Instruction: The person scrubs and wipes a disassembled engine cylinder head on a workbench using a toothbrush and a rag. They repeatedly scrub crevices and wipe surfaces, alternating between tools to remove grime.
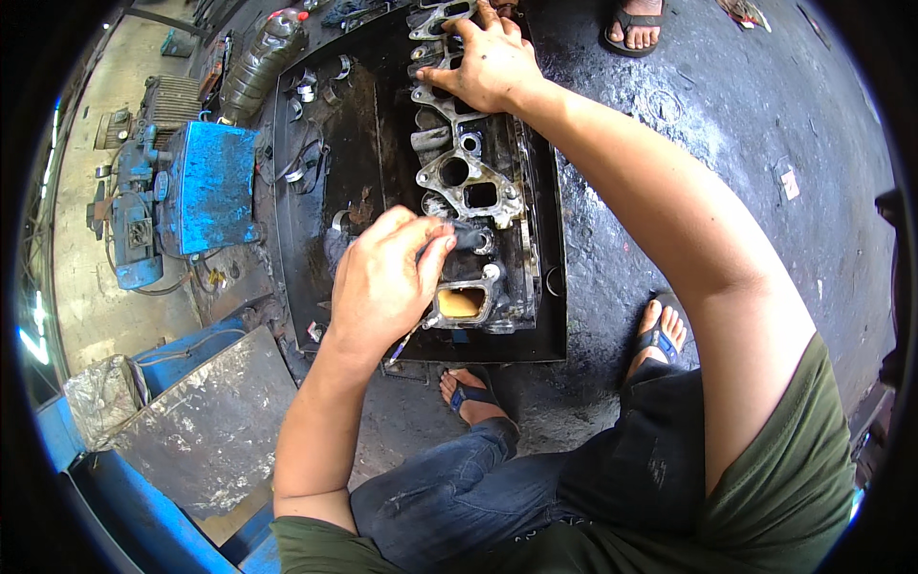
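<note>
A metal engine cylinder head (531, 273) with oval and square ports lies lengthwise on a black metal tray (335, 201). My left hand (382, 277) is closed in a pinch over its near part, on a small dark piece (466, 235) whose kind I cannot make out. Just below those fingers is a squarish port (461, 303) with something yellow inside. A thin stick (406, 344) slants beneath my left wrist. My right hand (488, 62) rests on the far part of the head, fingers spread over the port flanges.
Several curved metal shells (304, 93) lie in the tray's far left. Left of the tray are a blue machine (210, 187) and a large plastic bottle (263, 62). A stained flat board (206, 421) is at lower left. Another person's sandalled foot (635, 27) stands beyond the tray.
</note>
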`<action>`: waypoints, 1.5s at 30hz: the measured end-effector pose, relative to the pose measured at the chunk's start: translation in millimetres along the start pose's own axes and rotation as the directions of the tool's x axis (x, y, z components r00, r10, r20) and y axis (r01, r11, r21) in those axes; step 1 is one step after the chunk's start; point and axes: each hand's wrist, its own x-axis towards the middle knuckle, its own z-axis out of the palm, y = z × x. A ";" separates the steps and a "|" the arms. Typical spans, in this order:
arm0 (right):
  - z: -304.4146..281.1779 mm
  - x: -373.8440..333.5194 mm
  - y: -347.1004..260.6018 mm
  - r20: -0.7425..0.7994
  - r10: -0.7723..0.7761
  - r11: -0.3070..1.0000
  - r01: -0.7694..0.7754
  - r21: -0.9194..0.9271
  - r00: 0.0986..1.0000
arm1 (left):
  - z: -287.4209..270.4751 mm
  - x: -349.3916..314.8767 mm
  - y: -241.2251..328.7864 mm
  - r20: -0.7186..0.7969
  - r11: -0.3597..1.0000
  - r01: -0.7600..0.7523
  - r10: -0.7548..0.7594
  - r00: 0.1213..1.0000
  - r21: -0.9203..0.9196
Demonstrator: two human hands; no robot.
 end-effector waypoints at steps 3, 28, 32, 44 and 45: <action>3.6 1.0 1.6 0.022 -0.018 1.000 0.017 0.013 1.000 | 11.4 10.3 1.0 -0.063 0.989 -0.144 0.143 0.988 -0.017; -2.5 33.8 -20.7 0.161 -0.155 0.957 0.188 -0.222 0.975 | 232.3 -162.9 -81.2 0.186 0.804 0.556 -0.525 0.830 -0.210; 9.6 31.4 -18.2 0.089 -0.213 0.909 0.231 -0.348 0.973 | 255.8 -170.4 -37.7 0.023 0.789 0.614 -0.614 0.789 0.008; 9.4 32.7 5.0 -0.206 -0.272 0.960 0.278 0.003 0.940 | 280.0 -171.0 4.8 0.358 0.916 0.397 -0.390 0.848 0.057; 8.0 34.7 6.3 -0.233 -0.271 0.956 0.288 0.046 0.934 | 286.7 -172.3 8.5 0.240 0.956 0.285 -0.292 0.926 0.064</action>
